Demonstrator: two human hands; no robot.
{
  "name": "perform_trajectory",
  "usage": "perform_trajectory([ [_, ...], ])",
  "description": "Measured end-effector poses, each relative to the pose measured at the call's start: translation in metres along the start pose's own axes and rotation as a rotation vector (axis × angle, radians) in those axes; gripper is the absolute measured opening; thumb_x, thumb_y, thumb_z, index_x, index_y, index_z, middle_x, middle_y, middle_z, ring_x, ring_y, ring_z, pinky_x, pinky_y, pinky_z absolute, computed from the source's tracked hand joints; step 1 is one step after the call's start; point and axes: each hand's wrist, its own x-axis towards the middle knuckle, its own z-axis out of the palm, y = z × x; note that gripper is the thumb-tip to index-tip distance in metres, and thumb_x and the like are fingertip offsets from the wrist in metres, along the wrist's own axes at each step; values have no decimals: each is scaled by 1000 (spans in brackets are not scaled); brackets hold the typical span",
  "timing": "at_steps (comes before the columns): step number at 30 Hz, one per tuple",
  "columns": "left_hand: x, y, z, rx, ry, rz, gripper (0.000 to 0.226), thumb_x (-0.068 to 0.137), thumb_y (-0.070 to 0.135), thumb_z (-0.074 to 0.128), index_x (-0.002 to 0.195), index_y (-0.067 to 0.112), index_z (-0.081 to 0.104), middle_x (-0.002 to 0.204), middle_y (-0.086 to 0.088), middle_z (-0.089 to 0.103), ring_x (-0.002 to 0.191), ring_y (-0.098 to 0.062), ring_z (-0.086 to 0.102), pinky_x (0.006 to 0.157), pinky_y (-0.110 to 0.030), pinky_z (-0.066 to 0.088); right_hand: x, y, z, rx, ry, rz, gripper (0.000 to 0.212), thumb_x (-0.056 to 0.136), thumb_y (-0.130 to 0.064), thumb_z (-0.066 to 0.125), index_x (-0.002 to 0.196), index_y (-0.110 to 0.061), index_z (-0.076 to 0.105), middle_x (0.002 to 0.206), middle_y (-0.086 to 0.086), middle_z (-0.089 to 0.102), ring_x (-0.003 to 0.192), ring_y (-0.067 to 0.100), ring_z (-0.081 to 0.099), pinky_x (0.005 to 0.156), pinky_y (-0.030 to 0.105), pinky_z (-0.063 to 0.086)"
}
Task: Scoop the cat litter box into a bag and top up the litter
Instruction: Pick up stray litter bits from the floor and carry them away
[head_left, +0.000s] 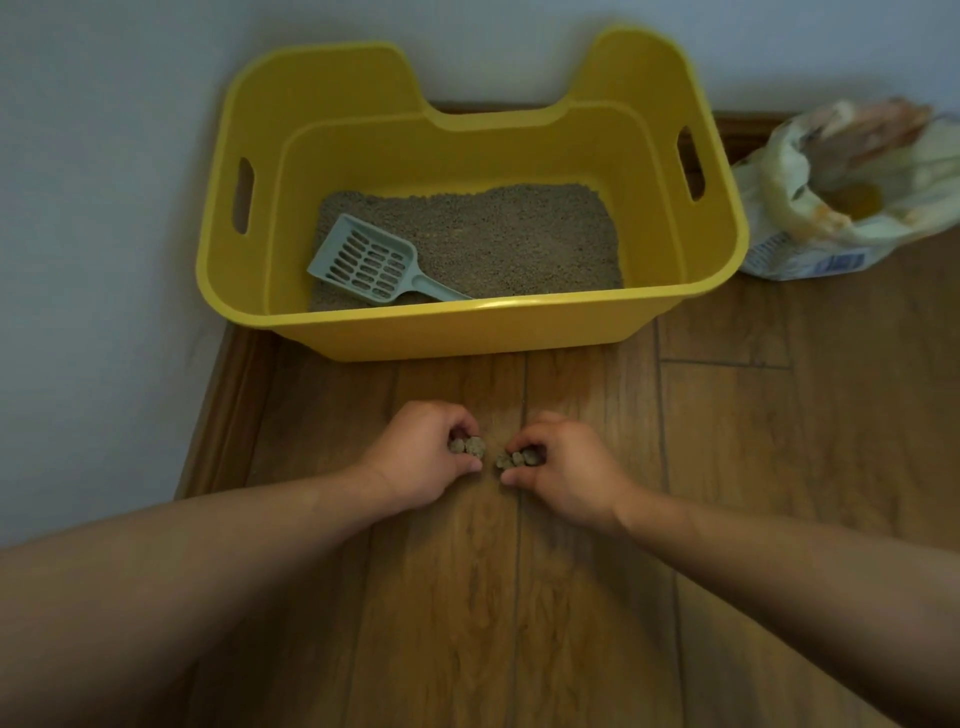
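A yellow litter box (467, 332) stands on the wood floor against the wall, with grey-brown litter (493, 234) spread over its bottom. A grey-green slotted scoop (371, 262) lies on the litter at the box's left front. In front of the box, my left hand (421, 457) grips a couple of litter clumps (467, 446) in its curled fingers. My right hand (566, 462) holds several litter clumps (519, 458) the same way, just above the floor. The two hands are almost touching.
An opened white litter bag (841, 192) slumps on the floor right of the box. Pale walls (104, 208) meet in the corner behind and to the left, with a wooden skirting (218, 415) along the left wall. Wood floor (727, 467) stretches in front.
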Motion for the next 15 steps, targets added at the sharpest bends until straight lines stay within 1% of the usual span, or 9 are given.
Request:
perform_trajectory([
  [2, -1, 3, -1, -7, -1, 12, 31, 79, 31, 80, 108, 27, 68, 99, 12, 61, 86, -3, 55, 73, -17, 44, -5, 1, -6, 8, 3, 4, 35, 81, -34, 78, 113, -20, 72, 105, -8, 56, 100, 12, 56, 92, 29, 48],
  [9, -11, 25, -3, -44, -1, 91, 30, 78, 32, 80, 105, 31, 68, 99, 16, 61, 87, -1, 57, 74, -17, 49, -28, 7, -37, 24, 67, 13, 33, 82, -34, 78, 112, -25, 70, 104, -13, 54, 98, 7, 54, 90, 24, 47],
  [11, -13, 33, -7, -38, 3, 120, 29, 78, 33, 80, 103, 33, 67, 99, 18, 60, 87, 0, 57, 75, -17, 49, -33, 9, -45, 36, 108, 13, 32, 80, -34, 79, 110, -24, 71, 102, -13, 54, 96, 7, 54, 88, 23, 46],
  [15, -9, 59, -17, -49, 71, 161, 29, 77, 32, 81, 103, 31, 69, 95, 18, 62, 85, 1, 58, 77, -21, 54, -43, 14, -58, 47, 203, -7, 34, 77, -31, 83, 107, -20, 73, 94, -14, 53, 89, 6, 54, 82, 19, 42],
])
